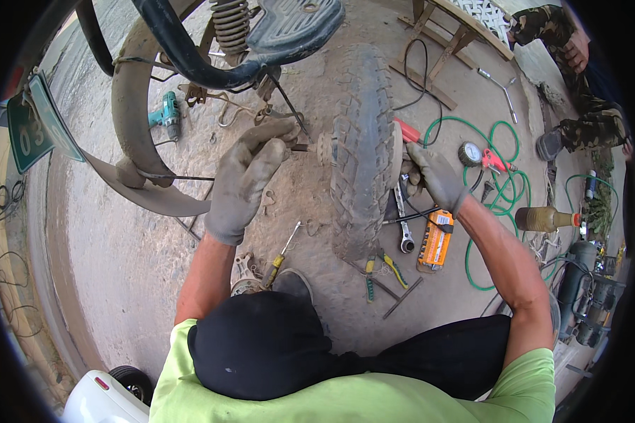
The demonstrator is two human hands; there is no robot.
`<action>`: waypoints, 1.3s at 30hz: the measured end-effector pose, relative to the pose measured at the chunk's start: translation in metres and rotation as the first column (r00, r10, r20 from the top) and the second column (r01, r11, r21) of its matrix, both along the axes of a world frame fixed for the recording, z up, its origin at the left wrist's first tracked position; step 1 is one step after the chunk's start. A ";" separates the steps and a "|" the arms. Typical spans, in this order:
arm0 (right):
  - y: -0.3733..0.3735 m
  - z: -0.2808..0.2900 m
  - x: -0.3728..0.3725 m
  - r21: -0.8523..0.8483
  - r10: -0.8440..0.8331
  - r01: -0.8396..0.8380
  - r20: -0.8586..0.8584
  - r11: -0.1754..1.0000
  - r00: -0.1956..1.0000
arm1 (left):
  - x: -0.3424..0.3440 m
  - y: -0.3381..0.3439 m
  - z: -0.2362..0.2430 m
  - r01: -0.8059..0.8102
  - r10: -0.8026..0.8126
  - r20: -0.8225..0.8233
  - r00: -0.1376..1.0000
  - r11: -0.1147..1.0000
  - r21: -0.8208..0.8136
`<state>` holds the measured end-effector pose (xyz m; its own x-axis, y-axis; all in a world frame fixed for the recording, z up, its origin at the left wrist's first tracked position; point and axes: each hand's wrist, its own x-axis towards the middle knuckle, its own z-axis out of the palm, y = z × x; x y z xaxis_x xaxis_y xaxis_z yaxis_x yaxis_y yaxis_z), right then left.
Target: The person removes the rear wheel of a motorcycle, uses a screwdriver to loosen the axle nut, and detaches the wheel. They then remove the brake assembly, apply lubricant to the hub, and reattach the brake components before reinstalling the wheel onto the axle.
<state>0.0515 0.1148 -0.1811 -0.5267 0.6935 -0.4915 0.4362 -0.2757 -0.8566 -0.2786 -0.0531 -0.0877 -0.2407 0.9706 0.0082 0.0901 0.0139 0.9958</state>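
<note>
A motorcycle wheel (363, 162) with a worn, treaded tyre stands upright on the ground in front of me. To its left, my gloved left hand (250, 169) pinches a short dark metal rod (300, 147), which points at the wheel's hub (324, 149). My gloved right hand (432, 175) is at the wheel's other side, its fingers curled against the hub there; the exact grip is partly hidden. Below that hand lie a ratchet wrench (406, 236) and an orange box (435, 240).
The motorcycle's fender (132, 106) and frame (183, 42) rise at the upper left, near a teal cordless drill (168, 116). A screwdriver (279, 261), pliers (394, 269), green hose (466, 261), pressure gauge (470, 153) and bottle (543, 219) lie around. Another person's leg (585, 130) is at right.
</note>
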 end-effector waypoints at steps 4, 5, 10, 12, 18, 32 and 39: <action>-0.002 0.004 -0.006 -0.049 0.013 -0.013 0.008 0.999 1.000 | 0.028 -0.001 0.033 0.106 -0.093 -0.102 0.990 0.985 0.134; -0.004 0.003 -0.007 -0.056 0.013 -0.013 0.007 0.998 1.000 | 0.040 -0.001 0.034 0.137 -0.102 -0.197 0.975 0.976 0.170; -0.015 0.020 -0.016 -0.059 0.057 -0.058 -0.026 0.997 0.998 | 0.049 -0.002 0.034 0.085 -0.034 -0.348 0.937 0.988 0.132; -0.017 0.029 -0.020 -0.057 0.112 -0.115 -0.051 0.992 0.992 | 0.044 -0.006 0.030 0.042 -0.015 -0.198 0.980 0.990 0.133; -0.013 0.022 -0.004 -0.107 0.141 -0.150 -0.088 0.983 0.986 | -0.007 -0.029 0.013 -0.032 0.073 -0.252 0.965 0.986 0.162; -0.002 -0.056 0.040 -0.090 0.241 -0.224 0.303 0.970 0.922 | -0.030 -0.039 -0.015 -0.313 0.333 -0.237 0.913 0.942 0.122; -0.028 -0.053 0.033 -0.033 0.357 -0.359 0.233 0.933 0.905 | -0.045 -0.083 -0.026 -0.218 0.227 -0.417 0.880 0.974 0.068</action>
<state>0.0843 0.0872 -0.2344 -0.6130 0.4855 -0.6233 0.6899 -0.0555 -0.7218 -0.3235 -0.1362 -0.1141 -0.4202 0.8906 0.1740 0.4958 0.0648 0.8660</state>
